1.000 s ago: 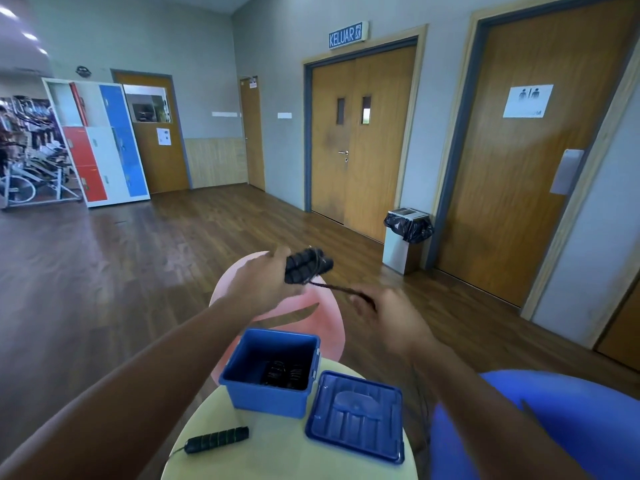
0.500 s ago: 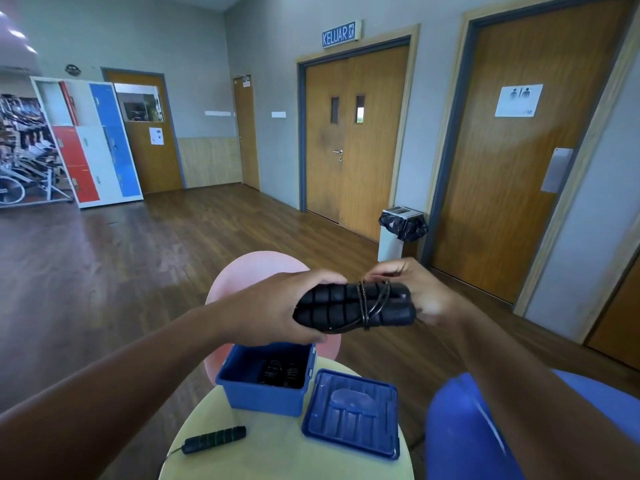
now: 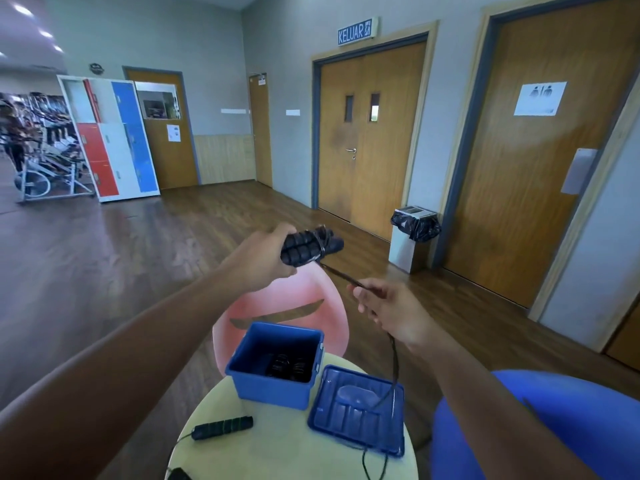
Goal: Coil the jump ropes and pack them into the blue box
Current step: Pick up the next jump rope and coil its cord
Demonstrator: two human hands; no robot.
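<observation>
1. Black foam handles (image 3: 310, 247), bound together by a few turns of cord, sit clenched in the left hand (image 3: 263, 261) above a pink chair (image 3: 287, 303).
2. Right hand (image 3: 391, 311) curls its fingers round the cord (image 3: 341, 274), taut from the bundle; the slack hangs down across the blue lid (image 3: 346, 415).
3. Blue box (image 3: 273, 389) stands open on the round table (image 3: 277, 455), a coiled rope (image 3: 287, 367) inside; a spare handle (image 3: 223, 425) lies near it.

Bright ceiling lighting, wide-angle edge distortion
</observation>
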